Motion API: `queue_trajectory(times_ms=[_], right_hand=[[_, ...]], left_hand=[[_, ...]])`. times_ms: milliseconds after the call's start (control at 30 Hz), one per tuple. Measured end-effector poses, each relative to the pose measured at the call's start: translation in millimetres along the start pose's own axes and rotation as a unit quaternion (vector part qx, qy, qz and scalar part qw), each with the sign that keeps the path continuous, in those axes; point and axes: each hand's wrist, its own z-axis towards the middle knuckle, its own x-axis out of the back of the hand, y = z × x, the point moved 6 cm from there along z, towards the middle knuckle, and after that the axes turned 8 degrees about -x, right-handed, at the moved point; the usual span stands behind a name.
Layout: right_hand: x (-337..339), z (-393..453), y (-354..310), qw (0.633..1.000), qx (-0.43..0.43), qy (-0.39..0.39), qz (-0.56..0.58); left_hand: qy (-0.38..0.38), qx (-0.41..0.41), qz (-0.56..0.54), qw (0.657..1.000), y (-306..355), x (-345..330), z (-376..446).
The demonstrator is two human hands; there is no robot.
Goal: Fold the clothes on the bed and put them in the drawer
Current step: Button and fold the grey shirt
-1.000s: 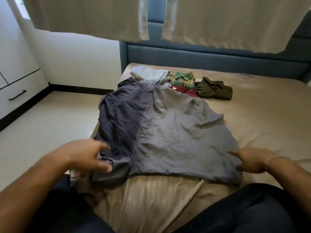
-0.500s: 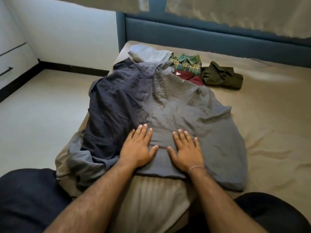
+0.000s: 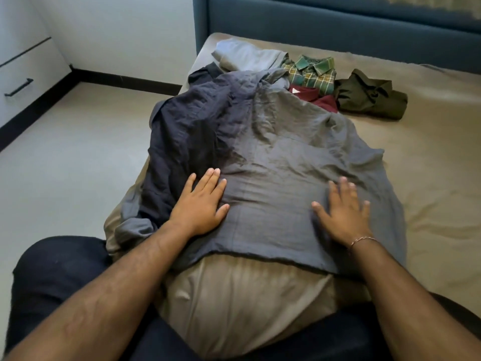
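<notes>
My left hand (image 3: 200, 207) and right hand (image 3: 343, 212) lie flat, fingers straight, pressing the grey shirt (image 3: 281, 162) spread on the bed (image 3: 429, 178). Beyond it lie a plaid shirt (image 3: 312, 72), an olive shirt (image 3: 369, 96) and a maroon one (image 3: 320, 99). The drawer (image 3: 23, 74) at left is closed.

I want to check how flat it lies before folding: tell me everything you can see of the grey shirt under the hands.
The grey shirt is thin, wrinkled fabric, spread out on the tan bed. Its left part looks darker and bunches over the mattress edge. The hem lies nearest the person. The left hand and the right hand lie flat on it, fingers straight. Its far end overlaps the other clothes.
</notes>
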Motion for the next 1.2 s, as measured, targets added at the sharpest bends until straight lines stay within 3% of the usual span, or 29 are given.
queue_trajectory(times_ms=[100,167,200,267,367,467,733,867,1067,1200], right_hand=[[-18.5,-54.1,-77.7,0.955,0.259,-0.138,-0.047],[-47.9,-91.8,-100.8,0.913,0.337,-0.163,-0.160],[-58.8,-102.2,-104.3,0.908,0.335,-0.155,-0.196],[-66.9,-110.0,-104.6,0.919,0.294,-0.147,-0.218],[-56.1,-107.6,-107.3,0.935,0.251,-0.144,-0.205],[-55.3,-96.3,-94.2,0.945,0.202,-0.152,-0.208],[-28.0,-44.4,-5.1,0.958,0.067,-0.195,-0.201],[0.7,-31.1,60.6,0.962,-0.008,-0.194,-0.192],[52.8,-26.1,98.4,0.985,-0.048,-0.120,-0.111],[77.2,-15.4,120.7,0.996,-0.069,-0.007,0.057]], left_hand=[[0.031,-0.167,-0.047,0.984,32.7,20.6,-19.2],[0.007,-0.260,-0.033,0.965,62.7,21.8,-47.6],[-0.023,-0.269,-0.002,0.963,72.3,16.5,-60.6],[-0.075,-0.213,0.041,0.973,71.6,6.4,-75.8],[-0.095,-0.072,0.061,0.991,30.1,14.8,-79.2],[-0.127,0.002,0.102,0.987,-5.7,22.5,-78.8],[-0.160,0.012,0.096,0.982,-58.3,39.7,-104.2],[-0.170,-0.023,-0.055,0.984,-85.4,43.8,-107.1],[-0.046,0.002,-0.249,0.967,-98.9,89.9,-85.2],[-0.022,0.009,-0.300,0.954,-100.7,117.7,-67.8]])
